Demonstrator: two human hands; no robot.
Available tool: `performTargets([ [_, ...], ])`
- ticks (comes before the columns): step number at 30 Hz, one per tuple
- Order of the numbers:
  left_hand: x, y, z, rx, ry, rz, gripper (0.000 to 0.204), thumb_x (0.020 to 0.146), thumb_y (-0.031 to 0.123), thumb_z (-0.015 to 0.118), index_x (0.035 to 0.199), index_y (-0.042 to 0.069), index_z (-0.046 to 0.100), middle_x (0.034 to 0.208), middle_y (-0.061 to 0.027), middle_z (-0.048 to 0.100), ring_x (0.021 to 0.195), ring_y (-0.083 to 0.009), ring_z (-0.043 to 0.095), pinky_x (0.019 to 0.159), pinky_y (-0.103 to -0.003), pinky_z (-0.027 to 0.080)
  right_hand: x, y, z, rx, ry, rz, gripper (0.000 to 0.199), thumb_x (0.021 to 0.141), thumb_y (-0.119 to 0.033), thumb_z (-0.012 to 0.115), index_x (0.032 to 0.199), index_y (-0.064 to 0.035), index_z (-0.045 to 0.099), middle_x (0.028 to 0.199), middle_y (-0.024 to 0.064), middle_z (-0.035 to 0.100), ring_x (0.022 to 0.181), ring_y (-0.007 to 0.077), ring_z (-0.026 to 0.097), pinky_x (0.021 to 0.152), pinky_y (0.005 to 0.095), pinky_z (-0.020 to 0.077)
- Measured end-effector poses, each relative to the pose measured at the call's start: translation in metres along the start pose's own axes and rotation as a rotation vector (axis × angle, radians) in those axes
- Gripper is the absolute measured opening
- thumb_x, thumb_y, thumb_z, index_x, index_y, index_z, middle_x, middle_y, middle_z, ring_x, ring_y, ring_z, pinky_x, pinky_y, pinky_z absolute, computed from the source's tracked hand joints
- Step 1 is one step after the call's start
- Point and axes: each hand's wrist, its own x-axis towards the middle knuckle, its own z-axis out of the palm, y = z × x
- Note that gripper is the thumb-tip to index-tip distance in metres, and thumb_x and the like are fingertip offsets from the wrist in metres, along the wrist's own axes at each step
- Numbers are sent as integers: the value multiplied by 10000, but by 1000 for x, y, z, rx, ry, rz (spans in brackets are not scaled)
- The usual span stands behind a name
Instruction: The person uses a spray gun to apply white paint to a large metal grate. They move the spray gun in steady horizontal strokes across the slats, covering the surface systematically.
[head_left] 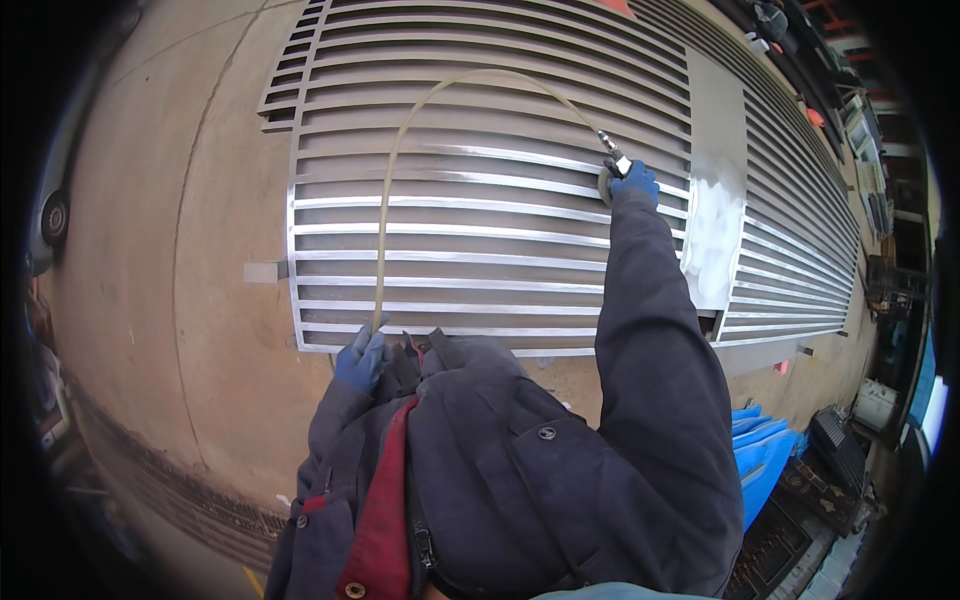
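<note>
My right hand (639, 183), in a blue glove, reaches far forward and grips an air sander (622, 163) with a round disc. The disc is at the slats of a large metal gate panel (450, 229), near their right end. Slats toward me look bright and bare; those farther off are dull grey-brown. A pale hose (386, 200) arches from the tool's silver fitting over the panel. Its near end runs into my left hand (361, 359), also blue-gloved and closed round it close to my jacket.
Right of the slats, a flat plate (713, 240) is partly shiny, with a second slatted section (790, 220) beyond it. Blue sheets (762, 450) lie at the lower right. A small block (263, 272) sticks out at the panel's left edge. A vehicle wheel (55, 217) stands far left.
</note>
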Motion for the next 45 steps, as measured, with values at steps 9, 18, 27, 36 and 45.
performTargets([
  [9,6,3,11,94,34,56,429,1104,259,522,1503,101,540,749,44,576,609,-11,439,552,-188,350,10,19,1,-2,-20,33,602,856,-436,779,1356,-161,587,1349,209,590,1278,412,590,1051,491,524],
  [18,10,8,11,105,-5,1,439,1112,272,495,1522,118,525,744,38,605,630,-12,459,578,-195,375,7,12,-8,24,1,27,594,834,-386,794,1336,-143,593,1359,223,571,1268,445,588,1050,504,516],
  [27,15,6,9,68,-19,-8,447,1111,277,506,1528,118,515,771,39,600,654,-23,486,600,-202,396,10,9,-3,-17,5,-59,536,913,-498,707,1290,-126,619,1320,221,592,1246,435,598,1004,519,536],
  [36,16,14,11,28,16,-4,442,1111,289,504,1519,122,528,769,43,602,609,-13,473,574,-180,387,8,-4,-9,-73,-39,-29,511,917,-467,714,1311,-159,611,1324,196,583,1262,401,593,994,513,545],
  [45,19,13,14,19,12,-37,430,1113,285,496,1507,119,537,751,40,593,599,-13,461,558,-179,382,3,0,6,-12,94,-87,533,889,-478,733,1275,-128,624,1284,213,600,1208,430,605,971,523,548],
])
